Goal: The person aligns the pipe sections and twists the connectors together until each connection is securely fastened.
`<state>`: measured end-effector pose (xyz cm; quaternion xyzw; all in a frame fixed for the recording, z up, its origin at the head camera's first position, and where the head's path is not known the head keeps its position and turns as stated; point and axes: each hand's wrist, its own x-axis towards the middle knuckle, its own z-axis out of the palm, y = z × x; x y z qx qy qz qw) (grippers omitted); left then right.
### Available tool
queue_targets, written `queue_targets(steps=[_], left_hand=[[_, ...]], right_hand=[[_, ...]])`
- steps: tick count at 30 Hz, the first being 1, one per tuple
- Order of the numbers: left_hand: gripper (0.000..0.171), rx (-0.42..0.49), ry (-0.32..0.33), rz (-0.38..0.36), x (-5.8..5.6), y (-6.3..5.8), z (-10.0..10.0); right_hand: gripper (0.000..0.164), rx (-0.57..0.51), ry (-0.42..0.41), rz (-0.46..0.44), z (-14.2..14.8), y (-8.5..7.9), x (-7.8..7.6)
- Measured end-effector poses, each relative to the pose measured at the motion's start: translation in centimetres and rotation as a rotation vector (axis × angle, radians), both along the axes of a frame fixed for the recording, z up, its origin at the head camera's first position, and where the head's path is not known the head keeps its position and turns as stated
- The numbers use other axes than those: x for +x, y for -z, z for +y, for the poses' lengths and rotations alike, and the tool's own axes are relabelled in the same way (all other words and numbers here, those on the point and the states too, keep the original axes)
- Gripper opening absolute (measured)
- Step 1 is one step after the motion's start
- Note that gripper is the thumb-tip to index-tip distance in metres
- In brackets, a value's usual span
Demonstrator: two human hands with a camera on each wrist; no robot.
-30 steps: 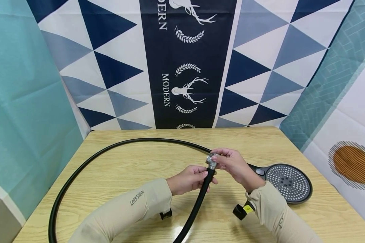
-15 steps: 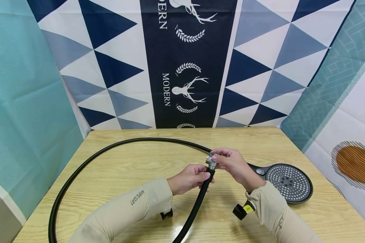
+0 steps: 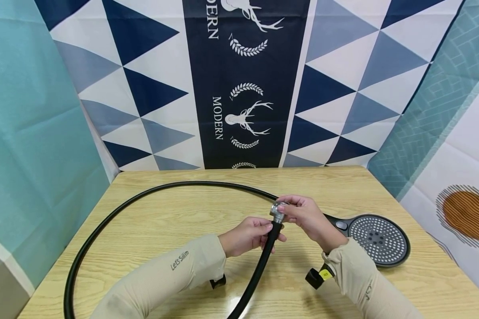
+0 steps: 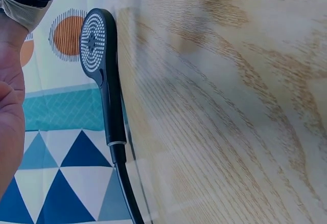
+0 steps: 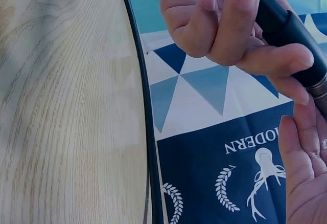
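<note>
My left hand [image 3: 249,235] holds a black shower hose [image 3: 260,266] just below its end, thumb on the near side and fingers behind. At that end sits a silver metal fitting [image 3: 277,212], which my right hand [image 3: 303,216] pinches between thumb and fingers. In the right wrist view, the left fingers curl around the hose's thick black end sleeve [image 5: 291,35]. The metal fitting [image 5: 319,88] there is cut off by the frame edge, and part of my right hand [image 5: 306,168] shows below it.
A black shower head [image 3: 377,239] with a pale dotted face lies on the wooden table [image 3: 163,212] to the right. The rest of the hose [image 3: 115,208] arcs across the back and down the left side. Patterned cloths [image 3: 247,88] hang around the table.
My left thumb and fingers shift slightly around the hose: they draw in, then spread out again. The right hand keeps its pinch on the fitting, and nothing else moves visibly.
</note>
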<state>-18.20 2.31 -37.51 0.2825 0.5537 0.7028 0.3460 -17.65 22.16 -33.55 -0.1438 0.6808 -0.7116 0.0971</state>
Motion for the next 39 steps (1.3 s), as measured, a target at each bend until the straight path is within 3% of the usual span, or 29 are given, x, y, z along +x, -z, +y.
queue_targets(steps=[11, 20, 33, 39], left_hand=[[0.042, 0.009, 0.065, 0.047, -0.05, -0.25, -0.38], [0.035, -0.035, 0.015, 0.116, -0.38, -0.58, -0.18], [0.024, -0.062, -0.068, 0.076, -0.18, -0.74, 0.27], [0.028, -0.071, -0.052, 0.041, -0.26, -0.69, 0.21]], right_hand=[[0.014, 0.005, -0.001, -0.01, -0.13, 0.08, 0.02], [0.014, 0.045, 0.022, 0.005, 0.19, -0.02, -0.44], [0.015, 0.057, 0.019, 0.004, 0.23, -0.15, -0.51], [0.014, 0.057, 0.026, 0.003, 0.21, -0.05, -0.59]])
